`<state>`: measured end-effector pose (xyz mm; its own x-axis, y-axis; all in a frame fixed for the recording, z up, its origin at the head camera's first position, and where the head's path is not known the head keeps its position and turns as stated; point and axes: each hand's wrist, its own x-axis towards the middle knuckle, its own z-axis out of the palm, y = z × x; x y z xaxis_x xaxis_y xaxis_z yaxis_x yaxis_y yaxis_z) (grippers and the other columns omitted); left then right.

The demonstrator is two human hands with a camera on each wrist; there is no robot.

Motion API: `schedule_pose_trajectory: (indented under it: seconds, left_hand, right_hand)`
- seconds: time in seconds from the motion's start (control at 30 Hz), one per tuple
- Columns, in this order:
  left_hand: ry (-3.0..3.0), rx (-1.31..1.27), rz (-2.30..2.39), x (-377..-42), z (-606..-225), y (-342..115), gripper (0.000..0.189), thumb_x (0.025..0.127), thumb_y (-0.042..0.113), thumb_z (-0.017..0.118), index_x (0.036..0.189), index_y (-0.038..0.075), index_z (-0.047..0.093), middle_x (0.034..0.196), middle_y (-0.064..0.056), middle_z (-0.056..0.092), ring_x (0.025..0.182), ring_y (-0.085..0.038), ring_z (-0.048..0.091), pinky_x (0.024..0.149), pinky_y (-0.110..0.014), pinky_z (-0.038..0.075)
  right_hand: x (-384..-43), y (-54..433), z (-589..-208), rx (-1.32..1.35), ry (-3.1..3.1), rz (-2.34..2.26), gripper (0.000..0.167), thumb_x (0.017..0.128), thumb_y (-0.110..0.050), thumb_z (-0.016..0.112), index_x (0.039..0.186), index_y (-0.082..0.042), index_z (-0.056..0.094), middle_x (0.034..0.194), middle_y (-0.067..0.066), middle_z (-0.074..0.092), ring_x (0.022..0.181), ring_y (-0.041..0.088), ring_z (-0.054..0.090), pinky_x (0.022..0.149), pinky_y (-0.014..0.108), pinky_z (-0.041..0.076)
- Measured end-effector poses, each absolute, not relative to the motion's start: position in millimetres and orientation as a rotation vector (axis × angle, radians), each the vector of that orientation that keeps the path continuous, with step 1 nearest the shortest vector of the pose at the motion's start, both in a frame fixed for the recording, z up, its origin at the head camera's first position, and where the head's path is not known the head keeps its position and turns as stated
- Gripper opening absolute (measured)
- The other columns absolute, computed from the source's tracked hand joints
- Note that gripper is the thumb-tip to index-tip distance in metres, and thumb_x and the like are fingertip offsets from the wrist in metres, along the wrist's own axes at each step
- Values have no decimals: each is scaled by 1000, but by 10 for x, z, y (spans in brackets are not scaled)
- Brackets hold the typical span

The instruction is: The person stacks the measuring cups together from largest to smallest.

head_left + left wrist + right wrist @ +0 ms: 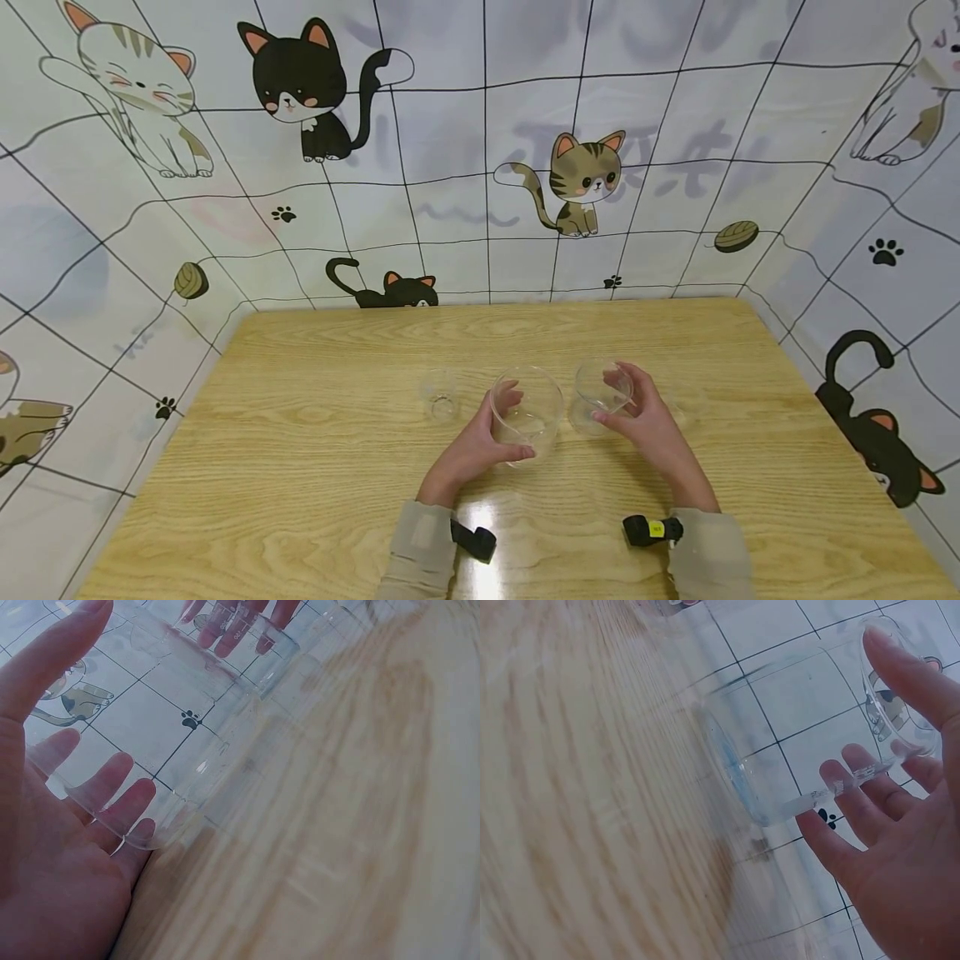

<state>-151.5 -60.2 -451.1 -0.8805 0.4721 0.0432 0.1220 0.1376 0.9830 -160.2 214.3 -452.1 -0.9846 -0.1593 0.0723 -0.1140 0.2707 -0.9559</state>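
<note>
My left hand (480,442) holds a wide clear cup (534,417) by its side, thumb at the front and fingers behind. The cup's wall (202,769) shows faintly in the left wrist view, with the fingers seen through it. My right hand (645,417) grips a smaller clear beaker (592,408) near its rim. Printed marks show on the beaker (780,742) in the right wrist view, and its base is close to the table. The two vessels stand side by side, a small gap apart. Both look to have nothing in them.
Left of my left hand stands a small clear vessel (442,398). A faint transparent shape (678,412) lies just right of my right hand, too hard to make out. The wooden table (300,467) is bordered by a cat-patterned backdrop (450,192) behind and at both sides.
</note>
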Motion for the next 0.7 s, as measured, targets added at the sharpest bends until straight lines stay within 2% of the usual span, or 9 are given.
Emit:
schedule_pose_trajectory:
  seconds: [0.1,0.2,0.4,0.7]
  left_hand:
    - [2139,584,1811,-1516,-4511,-604,91,70,16,76,141,21,19,139,-5,32,128,-22,27,101,-44,21]
    - [2133,580,1811,-1515,-4517,-605,90,70,16,76,140,25,19,140,-5,32,129,-22,26,101,-44,21]
    - [2138,573,1802,-1520,-4525,-606,89,70,17,76,138,33,20,140,-3,31,129,-21,26,102,-43,20]
    - [2130,574,1805,-1520,-4521,-607,91,70,18,76,141,22,18,140,-5,32,129,-23,26,101,-44,21]
  right_hand:
    - [-1610,2139,-4521,-290,2455,-1862,86,78,-23,70,142,-28,13,136,10,33,128,27,27,99,55,19]
    - [-1615,2136,-4524,-296,2476,-1837,86,78,-24,70,142,-31,13,136,10,33,127,27,27,98,55,20]
    - [-1617,2149,-4522,-313,2480,-1813,85,78,-25,69,143,-23,14,139,9,32,128,27,26,99,55,20]
    - [-1596,2165,-4496,-340,2454,-1806,84,80,-24,68,142,-30,12,140,9,31,129,32,25,97,58,20]
